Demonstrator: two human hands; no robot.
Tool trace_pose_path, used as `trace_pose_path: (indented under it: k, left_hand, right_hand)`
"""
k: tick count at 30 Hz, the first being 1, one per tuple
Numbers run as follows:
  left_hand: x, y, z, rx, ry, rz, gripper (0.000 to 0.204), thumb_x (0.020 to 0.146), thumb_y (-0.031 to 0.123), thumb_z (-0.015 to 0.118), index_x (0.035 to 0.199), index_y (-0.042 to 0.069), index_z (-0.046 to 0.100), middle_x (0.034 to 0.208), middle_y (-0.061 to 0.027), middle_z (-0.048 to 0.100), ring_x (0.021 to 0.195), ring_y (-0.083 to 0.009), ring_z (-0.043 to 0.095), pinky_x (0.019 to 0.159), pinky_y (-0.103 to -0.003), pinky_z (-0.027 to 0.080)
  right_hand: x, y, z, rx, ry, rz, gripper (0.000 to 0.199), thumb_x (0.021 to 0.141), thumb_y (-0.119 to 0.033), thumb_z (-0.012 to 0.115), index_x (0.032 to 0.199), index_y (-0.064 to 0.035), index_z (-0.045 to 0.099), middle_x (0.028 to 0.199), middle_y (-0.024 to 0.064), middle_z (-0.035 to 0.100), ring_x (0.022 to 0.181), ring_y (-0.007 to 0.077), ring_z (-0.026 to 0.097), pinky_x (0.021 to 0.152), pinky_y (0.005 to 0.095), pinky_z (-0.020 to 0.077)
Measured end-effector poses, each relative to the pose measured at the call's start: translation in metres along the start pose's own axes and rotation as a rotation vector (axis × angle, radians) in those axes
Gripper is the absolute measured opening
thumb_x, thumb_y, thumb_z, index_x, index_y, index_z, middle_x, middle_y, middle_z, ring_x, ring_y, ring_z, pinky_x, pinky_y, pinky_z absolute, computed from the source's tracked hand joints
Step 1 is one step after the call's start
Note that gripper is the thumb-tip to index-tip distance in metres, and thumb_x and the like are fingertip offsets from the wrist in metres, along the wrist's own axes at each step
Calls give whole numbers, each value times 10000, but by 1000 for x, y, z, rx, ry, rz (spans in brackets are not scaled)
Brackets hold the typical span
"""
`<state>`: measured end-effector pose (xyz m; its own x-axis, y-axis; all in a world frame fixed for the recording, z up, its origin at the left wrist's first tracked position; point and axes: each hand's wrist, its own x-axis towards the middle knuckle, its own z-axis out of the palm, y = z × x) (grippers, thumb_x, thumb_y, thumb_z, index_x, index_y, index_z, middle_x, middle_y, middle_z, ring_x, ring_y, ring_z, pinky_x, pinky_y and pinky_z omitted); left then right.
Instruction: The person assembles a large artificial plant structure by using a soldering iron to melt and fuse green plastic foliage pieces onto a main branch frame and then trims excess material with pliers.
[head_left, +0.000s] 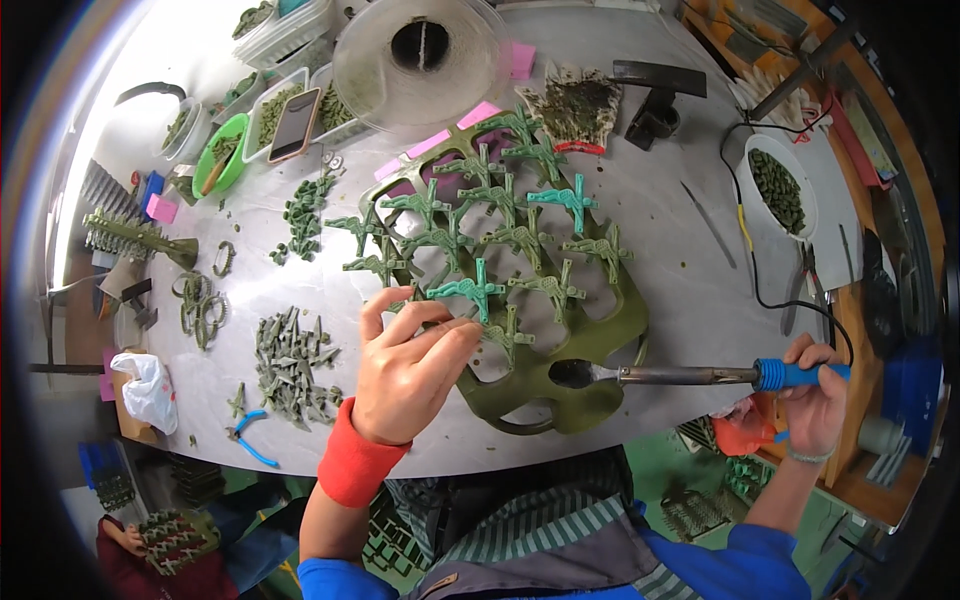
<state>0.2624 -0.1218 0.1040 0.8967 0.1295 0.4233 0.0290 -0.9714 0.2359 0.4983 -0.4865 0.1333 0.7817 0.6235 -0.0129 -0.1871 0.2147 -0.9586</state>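
Observation:
A soldering iron (700, 375) with a blue handle and metal shaft lies level in my right hand (815, 390), fingers closed round the handle. Its tip is at a dark hollow (570, 374) in an olive-green openwork frame (595, 400), which looks like wax. Several small crucifix-shaped pieces stand on that frame, mostly olive green. One turquoise crucifix piece (470, 290) is right by the fingertips of my left hand (410, 365), and another turquoise crucifix piece (565, 203) is farther back. My left fingers are curled together over the frame's left side; what they grip is hidden.
Loose green pieces (292, 365) lie in a heap at left, near blue-handled pliers (250, 440). A phone (296, 125) rests on tubs at the back, beside a large clear round container (380, 70). The iron's cord (750, 240) passes a white bowl (790, 215) of green bits.

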Motion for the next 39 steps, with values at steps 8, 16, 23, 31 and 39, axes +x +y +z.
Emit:
trace_pose_path:
  k: [8, 16, 23, 31, 39]
  left_hand:
    - [-7, 0, -7, 2, 35, -17, 153, 805, 118, 749, 945, 100, 689, 903, 26, 720, 947, -172, 627, 1017, -447, 382]
    - [-16, 0, -19, 31, 111, -64, 199, 758, 116, 801, 943, 109, 727, 836, 12, 723, 882, -171, 641, 1010, -454, 372]
    - [-25, 1, -40, 14, 168, -192, 243, 713, 53, 817, 934, 114, 738, 806, 16, 689, 861, -169, 639, 1003, -423, 384]
    - [-87, -11, -69, 80, 304, -510, 198, 740, 16, 771, 919, 62, 700, 855, -58, 669, 866, -239, 618, 1025, -418, 377]
    - [-147, -11, -64, 113, 189, -659, 156, 752, 60, 773, 887, 77, 696, 857, -50, 704, 887, -248, 617, 947, -383, 394]
  right_hand:
    - [-3, 0, -1, 45, 18, -18, 266, 917, -195, 571, 974, 64, 578, 1000, 200, 545, 734, 224, 607, 682, 311, 547]
    - [-4, 3, 3, 61, 62, -20, 244, 917, -177, 565, 968, 60, 588, 1001, 194, 551, 724, 215, 593, 667, 297, 533]
    - [-3, -5, -1, 150, 121, -7, 246, 922, -194, 582, 1017, 33, 592, 1021, 164, 576, 869, 201, 593, 714, 292, 521]
    - [94, -10, -2, 405, 257, -140, 253, 931, -133, 635, 1103, 47, 589, 1089, 125, 635, 989, 205, 617, 848, 328, 540]
    - [267, 9, -21, 301, 199, -104, 237, 932, -155, 630, 1068, 39, 625, 1017, 128, 671, 918, 234, 662, 846, 348, 565]
